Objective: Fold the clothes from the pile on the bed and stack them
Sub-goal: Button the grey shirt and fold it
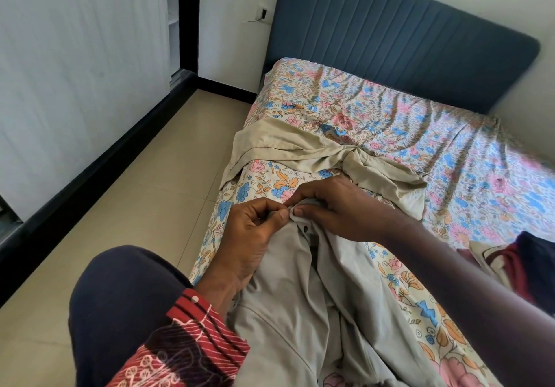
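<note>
A beige garment (288, 290) lies stretched along the near left side of the bed, its far part (303, 149) crumpled toward the headboard. My left hand (255, 230) pinches its buttoned edge between thumb and fingers. My right hand (336, 206) grips the same edge from the other side, right next to the left. A small dark button (305, 229) shows just below the two thumbs. The pile of clothes (516, 263), dark blue, red and cream, sits at the right edge of the view, partly hidden by my right forearm.
The bed (420, 116) has a floral sheet and a blue padded headboard (405, 35). Beige tiled floor (144, 182) runs along the bed's left side, with a white wall and black skirting beyond. My knee (120, 296) in dark trousers is at the lower left.
</note>
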Tool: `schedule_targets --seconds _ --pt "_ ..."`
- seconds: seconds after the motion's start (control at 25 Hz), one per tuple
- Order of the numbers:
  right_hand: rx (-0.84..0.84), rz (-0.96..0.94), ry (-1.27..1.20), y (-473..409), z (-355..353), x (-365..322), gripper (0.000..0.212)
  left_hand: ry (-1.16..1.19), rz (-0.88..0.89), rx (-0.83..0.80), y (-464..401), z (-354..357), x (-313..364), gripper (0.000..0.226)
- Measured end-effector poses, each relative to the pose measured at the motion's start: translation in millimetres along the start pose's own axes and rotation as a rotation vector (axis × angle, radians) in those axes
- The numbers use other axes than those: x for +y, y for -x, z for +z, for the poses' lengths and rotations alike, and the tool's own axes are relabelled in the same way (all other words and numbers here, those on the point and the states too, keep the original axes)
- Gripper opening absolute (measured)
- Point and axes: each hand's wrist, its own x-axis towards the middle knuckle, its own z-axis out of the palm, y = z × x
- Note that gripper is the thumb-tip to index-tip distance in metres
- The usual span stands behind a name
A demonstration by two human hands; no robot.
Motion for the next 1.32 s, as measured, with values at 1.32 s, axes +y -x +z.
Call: schedule_targets --seconds 1.32 --pt "0.527 0.0 -0.741 -89.5 -271.7 -71.7 0.02 -0.757 0.312 0.104 -126.3 114.7 336.0 0.011"
